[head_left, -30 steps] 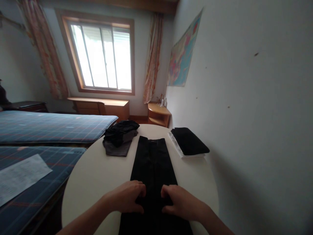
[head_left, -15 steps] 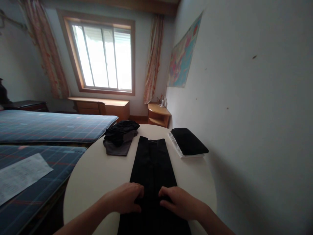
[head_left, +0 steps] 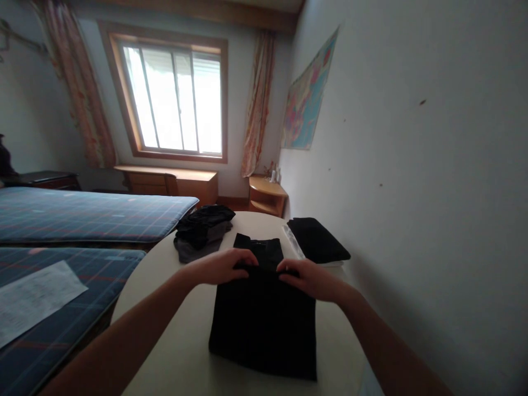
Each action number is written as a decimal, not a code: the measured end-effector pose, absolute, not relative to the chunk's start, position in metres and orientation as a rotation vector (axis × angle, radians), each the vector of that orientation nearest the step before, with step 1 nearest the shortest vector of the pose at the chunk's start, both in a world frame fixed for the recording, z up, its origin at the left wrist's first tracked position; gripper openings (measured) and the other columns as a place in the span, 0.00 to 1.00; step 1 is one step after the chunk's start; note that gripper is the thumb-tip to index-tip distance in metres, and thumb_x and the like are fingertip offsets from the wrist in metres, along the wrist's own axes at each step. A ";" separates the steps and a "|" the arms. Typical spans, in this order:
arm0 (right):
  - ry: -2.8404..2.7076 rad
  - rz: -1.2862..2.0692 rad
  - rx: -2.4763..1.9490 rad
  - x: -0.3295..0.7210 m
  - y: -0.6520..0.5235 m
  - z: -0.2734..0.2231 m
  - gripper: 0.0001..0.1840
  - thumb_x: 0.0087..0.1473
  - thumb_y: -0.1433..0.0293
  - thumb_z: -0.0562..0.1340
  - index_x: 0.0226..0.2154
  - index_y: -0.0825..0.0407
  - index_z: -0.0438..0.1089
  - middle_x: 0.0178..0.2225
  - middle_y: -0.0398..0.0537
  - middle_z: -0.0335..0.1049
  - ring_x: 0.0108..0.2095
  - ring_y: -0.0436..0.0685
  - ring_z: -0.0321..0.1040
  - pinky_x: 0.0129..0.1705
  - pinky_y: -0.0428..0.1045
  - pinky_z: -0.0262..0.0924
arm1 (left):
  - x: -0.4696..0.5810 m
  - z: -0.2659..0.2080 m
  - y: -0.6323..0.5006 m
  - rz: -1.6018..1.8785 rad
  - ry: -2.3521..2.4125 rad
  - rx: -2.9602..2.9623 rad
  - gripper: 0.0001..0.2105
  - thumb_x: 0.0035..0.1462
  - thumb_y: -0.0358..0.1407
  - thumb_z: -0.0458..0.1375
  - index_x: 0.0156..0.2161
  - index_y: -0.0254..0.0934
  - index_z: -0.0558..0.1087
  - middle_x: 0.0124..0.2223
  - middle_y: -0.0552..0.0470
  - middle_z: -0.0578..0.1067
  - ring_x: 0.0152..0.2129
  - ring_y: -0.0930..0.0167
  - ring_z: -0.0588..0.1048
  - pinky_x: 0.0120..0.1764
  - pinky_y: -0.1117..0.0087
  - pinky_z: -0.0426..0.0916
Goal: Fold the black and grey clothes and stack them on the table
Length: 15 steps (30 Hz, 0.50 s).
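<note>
A black shirt (head_left: 264,324) lies on the round cream table (head_left: 165,335) in front of me, its sides folded in. Its far end, with a small label at the neckline, lies flat. The nearer part is doubled up and bent over toward the far end, with its near edge hanging toward me. My left hand (head_left: 225,265) pinches the raised fold at its left. At the right of the same fold, my right hand (head_left: 309,278) pinches the cloth between thumb and fingers. A short stretch of black fabric separates the two hands.
Crumpled dark clothes (head_left: 202,231) lie at the table's back left. At its back right, a folded black garment (head_left: 317,239) rests on a white packet. Plaid mattresses (head_left: 94,214) stand at left, with a paper sheet (head_left: 41,297) on one. A wall (head_left: 433,220) borders the right.
Both hands have moved forward, away from me, carrying the shirt's near part up and over toward the neckline. The long flat shirt is now shorter and folded.
</note>
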State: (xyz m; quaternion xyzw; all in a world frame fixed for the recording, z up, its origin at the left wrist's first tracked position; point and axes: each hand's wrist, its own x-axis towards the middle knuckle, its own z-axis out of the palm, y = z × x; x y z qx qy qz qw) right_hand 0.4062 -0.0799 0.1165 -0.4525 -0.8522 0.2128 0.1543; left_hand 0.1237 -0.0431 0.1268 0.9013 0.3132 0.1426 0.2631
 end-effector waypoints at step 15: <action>-2.383 0.157 -1.514 0.387 -0.008 -0.009 0.29 0.62 0.59 0.57 0.63 0.50 0.58 0.64 0.54 0.59 0.66 0.64 0.50 0.66 0.61 0.42 | 0.158 -0.018 0.014 0.371 1.329 2.678 0.28 0.64 0.43 0.50 0.66 0.38 0.57 0.69 0.43 0.57 0.66 0.59 0.54 0.64 0.53 0.50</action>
